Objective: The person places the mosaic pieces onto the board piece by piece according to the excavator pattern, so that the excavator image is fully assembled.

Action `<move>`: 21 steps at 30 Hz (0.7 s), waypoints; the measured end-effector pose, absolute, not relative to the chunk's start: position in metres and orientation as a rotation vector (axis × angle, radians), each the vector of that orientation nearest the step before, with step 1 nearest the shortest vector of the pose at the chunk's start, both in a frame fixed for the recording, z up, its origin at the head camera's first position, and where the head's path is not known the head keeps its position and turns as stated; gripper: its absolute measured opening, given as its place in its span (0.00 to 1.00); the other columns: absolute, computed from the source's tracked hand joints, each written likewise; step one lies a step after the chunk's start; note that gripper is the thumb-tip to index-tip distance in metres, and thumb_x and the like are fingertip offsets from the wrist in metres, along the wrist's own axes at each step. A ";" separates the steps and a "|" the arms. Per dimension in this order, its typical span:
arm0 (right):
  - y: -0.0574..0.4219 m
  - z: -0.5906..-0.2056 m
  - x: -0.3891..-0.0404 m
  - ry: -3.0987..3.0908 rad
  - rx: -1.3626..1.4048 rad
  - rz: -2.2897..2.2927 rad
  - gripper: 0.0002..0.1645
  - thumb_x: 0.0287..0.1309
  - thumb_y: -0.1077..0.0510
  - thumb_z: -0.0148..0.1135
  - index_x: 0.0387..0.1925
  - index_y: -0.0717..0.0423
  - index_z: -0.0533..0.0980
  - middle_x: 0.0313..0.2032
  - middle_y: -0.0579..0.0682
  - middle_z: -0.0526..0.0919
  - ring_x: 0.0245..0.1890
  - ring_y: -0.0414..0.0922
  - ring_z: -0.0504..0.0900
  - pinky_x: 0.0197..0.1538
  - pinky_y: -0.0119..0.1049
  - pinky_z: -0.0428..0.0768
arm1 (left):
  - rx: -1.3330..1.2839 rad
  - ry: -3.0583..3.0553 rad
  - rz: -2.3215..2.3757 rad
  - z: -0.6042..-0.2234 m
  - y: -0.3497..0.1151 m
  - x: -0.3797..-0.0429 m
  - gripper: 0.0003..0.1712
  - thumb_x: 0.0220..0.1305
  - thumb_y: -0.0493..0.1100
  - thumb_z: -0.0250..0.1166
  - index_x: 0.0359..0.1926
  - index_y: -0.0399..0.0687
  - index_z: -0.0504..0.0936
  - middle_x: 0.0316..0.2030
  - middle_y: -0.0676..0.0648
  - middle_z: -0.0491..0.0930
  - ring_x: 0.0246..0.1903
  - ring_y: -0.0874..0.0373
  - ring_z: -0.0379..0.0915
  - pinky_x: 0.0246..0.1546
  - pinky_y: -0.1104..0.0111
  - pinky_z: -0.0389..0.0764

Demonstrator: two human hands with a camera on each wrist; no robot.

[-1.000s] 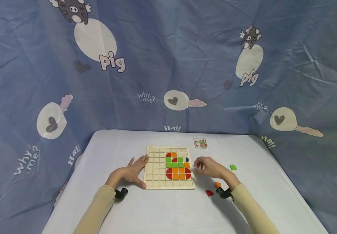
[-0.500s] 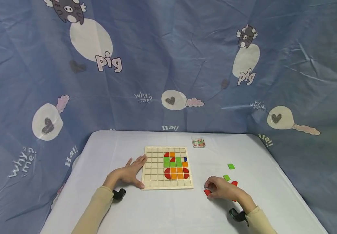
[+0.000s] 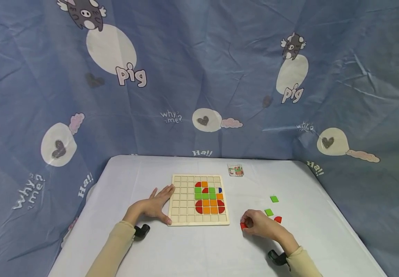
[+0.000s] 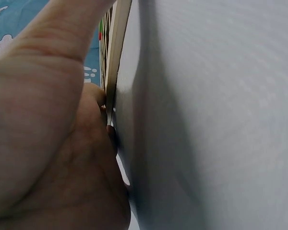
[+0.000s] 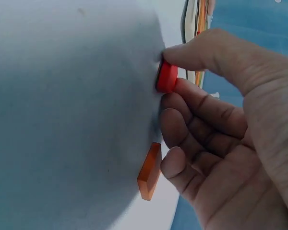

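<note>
A wooden grid board [image 3: 183, 209] lies on the table, with red, green, orange and blue tiles set in its right half. My left hand [image 3: 154, 204] rests at the board's left edge, fingers spread and straight, touching the rim. To the right of the board, my right hand [image 3: 259, 224] pinches a red quarter-round tile [image 5: 167, 76] between thumb and forefinger, close to the tabletop. Below the curled fingers in the right wrist view, an orange tile [image 5: 150, 171] lies on the cloth; the hand hides it in the head view.
Two green tiles [image 3: 274, 199] and another red tile [image 3: 278, 219] lie beyond my right hand. A small picture card [image 3: 235, 170] sits behind the board on the right. White cloth [image 3: 185, 250] covers the table, and a blue patterned curtain [image 3: 171, 84] hangs around it.
My right hand has drawn back from the board's right edge, toward me and rightward, and has taken hold of the red tile. My left hand stays at the board.
</note>
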State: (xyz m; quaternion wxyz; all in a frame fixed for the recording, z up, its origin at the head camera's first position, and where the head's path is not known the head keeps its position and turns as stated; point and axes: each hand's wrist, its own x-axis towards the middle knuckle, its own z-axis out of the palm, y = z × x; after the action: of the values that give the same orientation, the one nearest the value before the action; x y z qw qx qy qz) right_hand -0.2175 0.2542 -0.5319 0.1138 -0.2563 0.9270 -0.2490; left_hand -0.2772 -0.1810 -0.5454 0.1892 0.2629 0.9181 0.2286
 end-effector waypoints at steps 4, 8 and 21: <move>0.251 -0.532 -0.221 2.749 -0.734 -0.757 0.11 0.48 0.58 0.72 0.33 0.49 0.77 0.28 0.39 0.76 0.28 0.33 0.72 0.30 0.25 0.74 | 0.743 2.582 0.639 -0.547 -0.181 -0.278 0.78 0.36 0.70 0.75 0.76 0.40 0.39 0.77 0.42 0.32 0.76 0.45 0.27 0.72 0.41 0.27; 0.247 -0.529 -0.230 2.797 -0.736 -0.780 0.11 0.48 0.59 0.72 0.33 0.49 0.76 0.26 0.40 0.76 0.27 0.34 0.72 0.29 0.25 0.74 | 0.739 2.581 0.645 -0.549 -0.181 -0.278 0.78 0.36 0.69 0.76 0.76 0.41 0.39 0.77 0.43 0.32 0.76 0.45 0.26 0.72 0.42 0.26; 0.212 -0.510 -0.298 2.835 -0.792 -0.867 0.11 0.49 0.58 0.73 0.34 0.52 0.78 0.29 0.42 0.80 0.29 0.35 0.77 0.32 0.27 0.78 | 0.738 2.570 0.645 -0.546 -0.181 -0.277 0.78 0.37 0.69 0.76 0.76 0.40 0.39 0.77 0.42 0.32 0.76 0.45 0.26 0.72 0.42 0.26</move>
State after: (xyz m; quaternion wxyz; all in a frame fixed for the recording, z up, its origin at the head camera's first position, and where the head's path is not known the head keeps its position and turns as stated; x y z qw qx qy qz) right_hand -0.2980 0.2116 -0.5097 0.0365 -0.2578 0.9233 -0.2823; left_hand -0.2770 -0.1808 -0.5461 0.1942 0.2631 0.9166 0.2299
